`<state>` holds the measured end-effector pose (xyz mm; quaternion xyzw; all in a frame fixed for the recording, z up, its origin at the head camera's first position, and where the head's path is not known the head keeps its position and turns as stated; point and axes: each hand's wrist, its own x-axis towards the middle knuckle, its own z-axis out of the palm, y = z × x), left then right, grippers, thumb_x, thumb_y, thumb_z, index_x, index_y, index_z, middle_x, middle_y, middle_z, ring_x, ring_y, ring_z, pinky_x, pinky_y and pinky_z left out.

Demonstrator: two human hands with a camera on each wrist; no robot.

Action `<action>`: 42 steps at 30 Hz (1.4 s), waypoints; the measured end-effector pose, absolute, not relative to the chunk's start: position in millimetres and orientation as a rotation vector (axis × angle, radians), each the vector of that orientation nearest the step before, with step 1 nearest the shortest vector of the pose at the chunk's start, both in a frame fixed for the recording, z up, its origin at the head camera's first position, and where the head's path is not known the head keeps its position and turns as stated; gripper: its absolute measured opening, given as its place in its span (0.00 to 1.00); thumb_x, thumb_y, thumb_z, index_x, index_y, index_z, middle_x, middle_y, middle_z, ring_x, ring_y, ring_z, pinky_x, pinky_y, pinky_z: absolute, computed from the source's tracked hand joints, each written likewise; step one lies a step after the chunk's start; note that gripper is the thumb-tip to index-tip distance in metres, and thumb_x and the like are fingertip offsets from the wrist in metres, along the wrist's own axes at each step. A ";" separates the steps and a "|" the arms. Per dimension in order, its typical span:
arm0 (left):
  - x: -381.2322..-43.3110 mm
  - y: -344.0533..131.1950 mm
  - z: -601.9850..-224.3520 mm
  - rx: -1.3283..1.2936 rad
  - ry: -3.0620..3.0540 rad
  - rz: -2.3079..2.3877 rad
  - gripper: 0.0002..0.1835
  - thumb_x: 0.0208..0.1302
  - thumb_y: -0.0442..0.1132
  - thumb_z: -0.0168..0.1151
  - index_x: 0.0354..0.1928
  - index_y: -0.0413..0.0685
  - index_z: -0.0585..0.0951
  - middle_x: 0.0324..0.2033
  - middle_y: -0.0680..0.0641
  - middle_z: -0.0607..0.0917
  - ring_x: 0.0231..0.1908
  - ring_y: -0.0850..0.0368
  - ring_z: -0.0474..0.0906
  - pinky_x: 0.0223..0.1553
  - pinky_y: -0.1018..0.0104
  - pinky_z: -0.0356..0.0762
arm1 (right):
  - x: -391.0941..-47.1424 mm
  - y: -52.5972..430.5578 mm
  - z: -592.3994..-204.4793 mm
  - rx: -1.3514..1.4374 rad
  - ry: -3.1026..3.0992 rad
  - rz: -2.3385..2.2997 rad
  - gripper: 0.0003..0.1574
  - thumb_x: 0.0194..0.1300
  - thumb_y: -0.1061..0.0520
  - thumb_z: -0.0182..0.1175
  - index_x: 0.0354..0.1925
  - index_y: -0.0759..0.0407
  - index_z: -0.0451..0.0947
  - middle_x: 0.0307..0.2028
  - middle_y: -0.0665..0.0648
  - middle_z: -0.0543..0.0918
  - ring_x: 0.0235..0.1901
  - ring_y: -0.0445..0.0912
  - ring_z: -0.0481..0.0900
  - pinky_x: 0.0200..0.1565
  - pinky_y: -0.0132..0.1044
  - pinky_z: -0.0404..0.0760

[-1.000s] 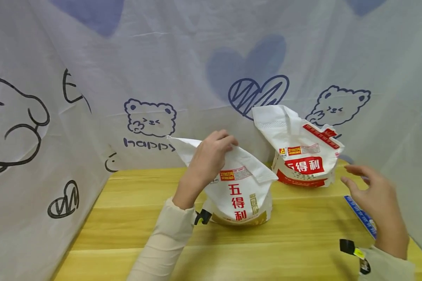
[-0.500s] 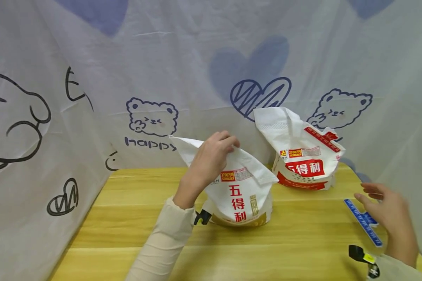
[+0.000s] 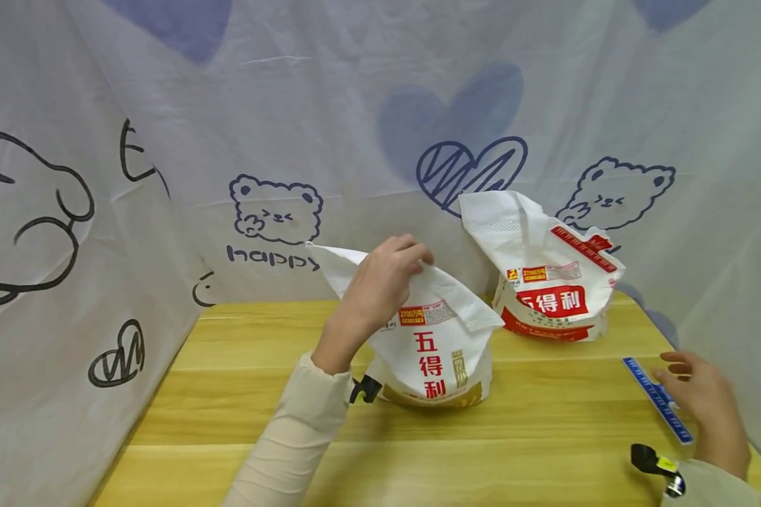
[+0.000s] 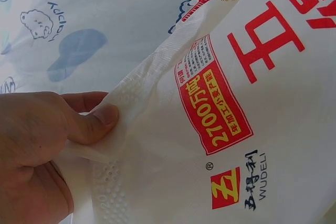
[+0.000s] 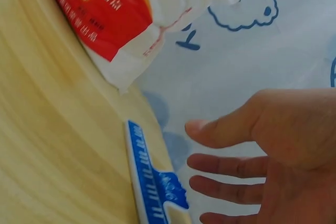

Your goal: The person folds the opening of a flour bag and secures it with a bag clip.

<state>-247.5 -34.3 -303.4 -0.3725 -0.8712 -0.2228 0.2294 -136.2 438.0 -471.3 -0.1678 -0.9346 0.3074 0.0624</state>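
My left hand (image 3: 377, 292) grips the folded top of a white flour bag (image 3: 447, 348) standing on the table. In the left wrist view, the thumb of the left hand (image 4: 58, 135) presses the bag's dimpled upper edge against the fingers. On the right of the table lies a blue bag sealing clip (image 3: 656, 401). Just beside it hovers my right hand (image 3: 707, 401), its thumb and fingers apart. In the right wrist view, a gap shows between the right hand (image 5: 278, 156) and the clip (image 5: 143, 177), and the palm holds nothing.
A second flour bag (image 3: 545, 296) with red print stands behind and to the right, a red clip (image 3: 583, 248) across its folded upper part. Patterned cloth (image 3: 355, 105) hangs behind and along the sides of the wooden table (image 3: 260, 408).
The right hand has moved down and slightly right, from near the second bag to beside the blue clip, which shows more fully. The left hand keeps its hold on the front bag.
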 end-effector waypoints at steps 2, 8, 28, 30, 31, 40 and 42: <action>-247.4 -34.8 -302.7 -1.023 -2.396 -0.621 0.11 0.66 0.26 0.67 0.46 0.48 0.87 0.40 0.51 0.84 0.42 0.55 0.79 0.41 0.70 0.78 | -137.0 440.7 -471.9 -0.552 -2.845 0.944 0.32 0.73 0.59 0.58 0.63 0.81 0.62 0.57 0.86 0.67 0.54 0.78 0.69 0.51 0.68 0.75; -248.7 -35.8 -303.1 -1.020 -2.384 -0.630 0.11 0.65 0.25 0.67 0.45 0.47 0.87 0.40 0.50 0.84 0.42 0.55 0.79 0.41 0.70 0.79 | -139.6 444.2 -476.5 -0.760 -2.885 0.995 0.37 0.71 0.57 0.60 0.65 0.81 0.60 0.59 0.85 0.67 0.55 0.76 0.69 0.55 0.68 0.72; -249.1 -37.2 -304.7 -1.012 -2.392 -0.686 0.11 0.65 0.25 0.67 0.45 0.47 0.87 0.41 0.51 0.84 0.44 0.55 0.79 0.43 0.71 0.79 | -144.3 431.8 -486.5 -1.084 -2.874 0.818 0.30 0.68 0.59 0.63 0.57 0.83 0.69 0.49 0.80 0.75 0.48 0.69 0.73 0.52 0.63 0.73; -249.3 -37.1 -305.2 -1.013 -2.386 -0.688 0.11 0.65 0.25 0.67 0.44 0.47 0.87 0.41 0.51 0.84 0.44 0.55 0.79 0.43 0.71 0.79 | -145.0 430.1 -485.9 -1.109 -2.856 0.817 0.29 0.70 0.59 0.61 0.59 0.82 0.69 0.51 0.80 0.75 0.49 0.70 0.73 0.53 0.64 0.72; -249.5 -37.0 -305.4 -1.015 -2.383 -0.688 0.11 0.65 0.25 0.67 0.44 0.47 0.87 0.40 0.50 0.84 0.43 0.55 0.79 0.43 0.70 0.79 | -145.2 429.5 -485.9 -1.117 -2.844 0.825 0.29 0.71 0.60 0.60 0.59 0.81 0.68 0.51 0.80 0.74 0.49 0.70 0.72 0.54 0.64 0.72; -249.0 -36.4 -306.8 -1.022 -2.386 -0.674 0.12 0.64 0.25 0.67 0.45 0.48 0.87 0.42 0.51 0.85 0.45 0.56 0.80 0.46 0.70 0.80 | -141.1 432.6 -485.6 -1.038 -2.788 0.769 0.23 0.68 0.62 0.56 0.56 0.78 0.74 0.52 0.79 0.77 0.50 0.70 0.74 0.50 0.62 0.73; -248.9 -36.4 -307.1 -1.023 -2.384 -0.665 0.12 0.64 0.25 0.67 0.45 0.47 0.87 0.42 0.51 0.85 0.45 0.56 0.80 0.45 0.70 0.80 | -142.0 432.1 -484.4 -1.038 -2.791 0.749 0.23 0.68 0.63 0.56 0.56 0.78 0.75 0.51 0.78 0.78 0.49 0.70 0.74 0.51 0.62 0.72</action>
